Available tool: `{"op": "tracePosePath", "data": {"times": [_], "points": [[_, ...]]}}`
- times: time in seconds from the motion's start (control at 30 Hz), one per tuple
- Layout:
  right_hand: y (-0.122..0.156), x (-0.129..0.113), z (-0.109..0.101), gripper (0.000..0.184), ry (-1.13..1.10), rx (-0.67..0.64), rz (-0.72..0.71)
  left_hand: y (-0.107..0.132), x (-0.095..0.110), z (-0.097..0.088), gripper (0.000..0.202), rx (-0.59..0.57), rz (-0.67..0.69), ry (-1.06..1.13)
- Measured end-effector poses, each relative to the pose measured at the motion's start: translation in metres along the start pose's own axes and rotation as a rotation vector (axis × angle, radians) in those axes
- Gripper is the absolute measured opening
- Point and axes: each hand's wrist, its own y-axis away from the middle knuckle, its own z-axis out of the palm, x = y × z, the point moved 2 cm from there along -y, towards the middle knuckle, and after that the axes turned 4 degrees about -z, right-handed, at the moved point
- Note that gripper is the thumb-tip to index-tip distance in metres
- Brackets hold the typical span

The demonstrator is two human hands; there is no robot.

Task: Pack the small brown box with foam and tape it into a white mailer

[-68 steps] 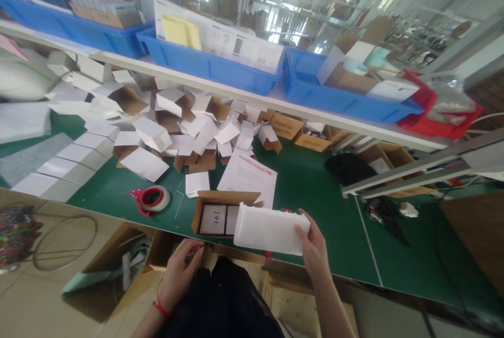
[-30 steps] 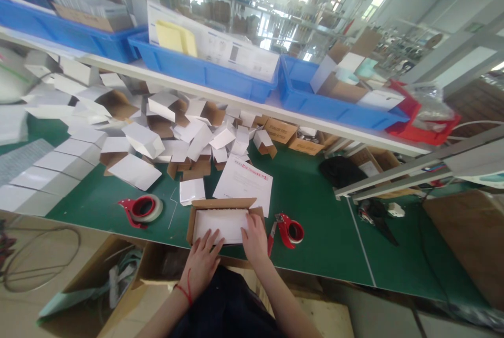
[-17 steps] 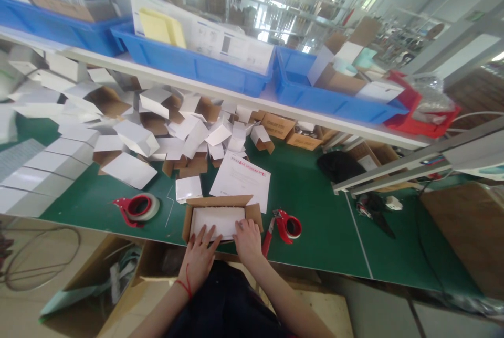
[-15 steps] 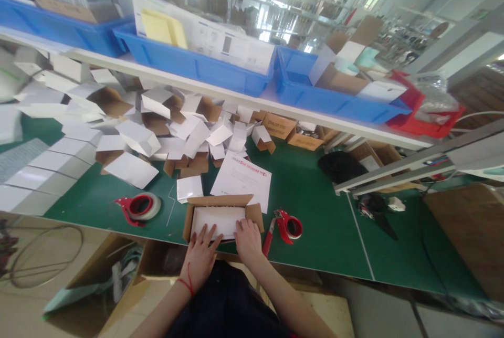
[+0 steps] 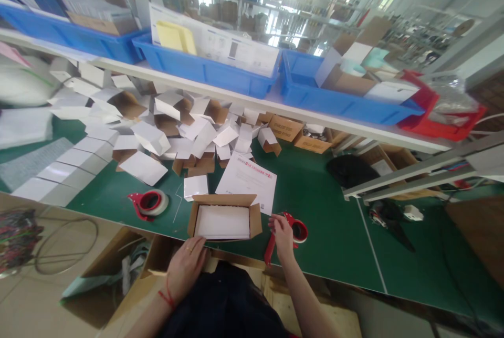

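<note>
An open cardboard box (image 5: 255, 222) sits at the table's near edge with its flaps raised. White flat-topped contents (image 5: 222, 221) fill it. At the box's near left corner rests my left hand (image 5: 186, 262), fingers stretched out and holding nothing; whether it touches the carton I cannot tell. My right hand (image 5: 282, 232) is right of the box, above a red tape dispenser (image 5: 299, 231), partly covering it, with fingers loosely apart and nothing gripped. Behind the box lies a printed white sheet (image 5: 248, 183). A second red tape dispenser (image 5: 150, 202) with clear tape lies to the left.
Many folded white cartons (image 5: 151, 137) are heaped at the back left, beside a row of closed white boxes (image 5: 65, 170). Above runs a shelf with blue bins (image 5: 208, 73) and a red bin (image 5: 460, 123). A black tool (image 5: 389, 222) lies at the right.
Both hands have left the white contents. My left hand drew back to the near left corner; my right hand moved right over the tape dispenser. The view has shifted slightly.
</note>
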Motion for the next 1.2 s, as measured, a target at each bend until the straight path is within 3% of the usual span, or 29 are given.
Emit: {"op": "tracePosePath", "data": {"times": [0.07,0.13,0.27,0.43,0.57,0.63,0.73,0.87,1.0,1.2], "points": [[-0.004,0.010,0.010,0.044,-0.041,-0.139,0.029,0.007,0.007,0.021,0.034,-0.086,0.049,-0.102],[-0.003,0.015,0.022,0.047,-0.083,-0.279,0.042,0.013,0.010,0.037,0.038,-0.144,0.012,-0.175],[-0.005,0.023,0.050,0.064,-0.126,-0.514,0.087,0.016,0.007,0.048,0.035,-0.199,-0.065,-0.128],[-0.020,0.033,0.078,0.080,-0.117,-0.522,0.105,0.019,-0.004,0.033,0.031,-0.140,-0.115,0.082],[-0.024,0.036,0.083,0.076,-0.110,-0.516,0.096,0.019,-0.029,0.001,0.024,0.060,-0.397,0.238],[-0.026,0.036,0.083,0.073,-0.104,-0.518,0.067,0.013,-0.038,-0.010,0.033,0.134,-0.490,0.278],[-0.034,0.032,0.084,0.071,-0.076,-0.516,-0.014,-0.001,-0.036,-0.003,0.046,-0.001,-0.362,0.375],[-0.046,0.027,0.088,0.066,-0.010,-0.473,-0.148,-0.004,-0.024,0.031,0.044,-0.221,-0.059,0.279],[-0.045,0.020,0.091,0.056,0.032,-0.447,-0.243,0.004,-0.027,0.052,0.044,-0.233,0.076,0.139],[-0.028,-0.018,0.075,0.036,0.003,-0.467,-0.461,0.009,-0.032,0.052,0.053,-0.280,0.100,0.102]]}}
